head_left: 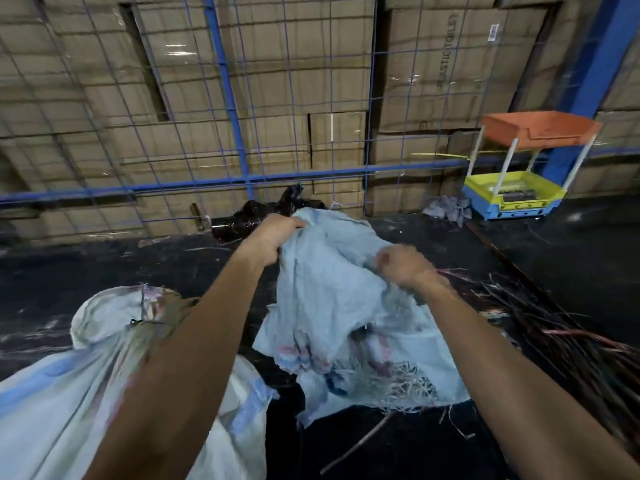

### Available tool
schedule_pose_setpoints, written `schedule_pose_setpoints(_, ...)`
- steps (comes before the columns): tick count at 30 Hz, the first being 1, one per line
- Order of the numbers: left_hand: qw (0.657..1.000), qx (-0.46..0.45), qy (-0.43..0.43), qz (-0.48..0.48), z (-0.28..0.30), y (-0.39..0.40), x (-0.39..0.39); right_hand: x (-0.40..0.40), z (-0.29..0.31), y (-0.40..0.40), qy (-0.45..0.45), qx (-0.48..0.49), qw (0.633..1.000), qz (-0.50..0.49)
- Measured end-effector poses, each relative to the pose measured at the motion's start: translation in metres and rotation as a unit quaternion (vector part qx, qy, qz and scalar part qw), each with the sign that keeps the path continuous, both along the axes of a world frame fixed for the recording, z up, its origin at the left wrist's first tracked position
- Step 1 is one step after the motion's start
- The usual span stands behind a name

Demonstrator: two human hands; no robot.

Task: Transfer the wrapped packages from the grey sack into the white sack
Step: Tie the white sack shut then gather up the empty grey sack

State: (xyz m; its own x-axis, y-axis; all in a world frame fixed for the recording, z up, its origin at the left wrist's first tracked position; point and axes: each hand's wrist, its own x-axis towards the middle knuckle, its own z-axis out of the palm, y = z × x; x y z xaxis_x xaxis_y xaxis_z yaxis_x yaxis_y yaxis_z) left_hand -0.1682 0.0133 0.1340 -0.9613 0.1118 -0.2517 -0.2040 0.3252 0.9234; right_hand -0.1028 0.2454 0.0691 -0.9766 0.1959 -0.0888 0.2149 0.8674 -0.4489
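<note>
Behind your grips, stacked brown cardboard cartons [277, 81] fill the whole back wall, smooth-faced and taped, caged by a blue wire mesh fence [228, 98]. One carton up right carries vertical print that reads roughly "PLASTIC TOILET", though the end is blurred. Beneath you the floor [104, 265] is dark, scuffed and littered with threads.

Lower left, under your left forearm, sits the white sack [69, 393]: bulging, woven plastic, its neck bunched and twisted at the top, with faint blue and pink markings too smeared to read.

Between your grips hangs the grey sack [339, 306], limp pale grey-blue woven cloth, crumpled, with a frayed torn lower edge and faded red and blue print you cannot make out. Your left hand [273, 237] is clenched on its upper edge at the far side; your right hand [405, 265], motion-blurred, is fisted into the fabric nearer you and to the right.

Beyond the left hand lies glossy black plastic wrapping [256, 216] on the floor. Far right stands a small plastic rack [519, 168], orange tray above yellow and blue ones. Right of your right hand sprawl thin tangled straps [554, 323].
</note>
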Motion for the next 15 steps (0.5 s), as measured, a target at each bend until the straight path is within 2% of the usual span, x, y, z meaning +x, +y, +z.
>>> schedule_pose_setpoints(1, 0.998, 0.011, -0.016, -0.059, -0.008, 0.009, 0.008, 0.001, 0.007, -0.005, 0.114, -0.106, 0.985, -0.071)
schedule_pose_setpoints(2, 0.992, 0.021, -0.021, -0.121, -0.013, 0.018, 0.017, -0.001, 0.015, -0.010, 0.178, -0.245, 0.946, -0.114)
schedule_pose_setpoints(3, 0.983, 0.023, -0.014, -0.179, -0.020, 0.029, 0.026, -0.001, 0.028, -0.015, 0.136, -0.377, 0.907, -0.129)
schedule_pose_setpoints(4, 0.970, 0.004, 0.000, -0.243, -0.025, 0.038, 0.038, 0.001, 0.038, -0.020, 0.062, -0.443, 0.885, -0.133)
schedule_pose_setpoints(6, 0.924, -0.067, 0.030, -0.374, -0.032, 0.055, 0.065, 0.001, 0.044, -0.024, -0.044, -0.393, 0.914, -0.087)
schedule_pose_setpoints(7, 0.898, -0.093, 0.029, -0.428, -0.035, 0.060, 0.074, 0.001, 0.041, -0.023, -0.039, -0.337, 0.937, -0.082)
schedule_pose_setpoints(8, 0.878, -0.097, 0.013, -0.469, -0.035, 0.061, 0.080, -0.001, 0.036, -0.022, -0.009, -0.318, 0.944, -0.083)
schedule_pose_setpoints(9, 0.867, -0.083, -0.006, -0.491, -0.036, 0.056, 0.080, -0.003, 0.030, -0.021, 0.021, -0.355, 0.931, -0.085)
schedule_pose_setpoints(10, 0.865, -0.063, -0.014, -0.498, -0.036, 0.050, 0.077, 0.000, 0.027, -0.020, 0.047, -0.415, 0.904, -0.091)
schedule_pose_setpoints(12, 0.912, -0.002, 0.064, -0.405, -0.034, 0.035, 0.053, 0.013, 0.032, -0.015, 0.036, -0.543, 0.836, -0.074)
schedule_pose_setpoints(13, 0.934, -0.009, 0.144, -0.327, -0.035, 0.030, 0.038, 0.020, 0.036, -0.010, 0.011, -0.556, 0.830, -0.049)
schedule_pose_setpoints(14, 0.934, -0.060, 0.227, -0.268, -0.036, 0.027, 0.024, 0.024, 0.040, -0.008, -0.021, -0.532, 0.847, -0.016)
schedule_pose_setpoints(15, 0.910, -0.148, 0.294, -0.254, -0.035, 0.030, 0.016, 0.029, 0.045, -0.005, -0.058, -0.491, 0.869, 0.020)
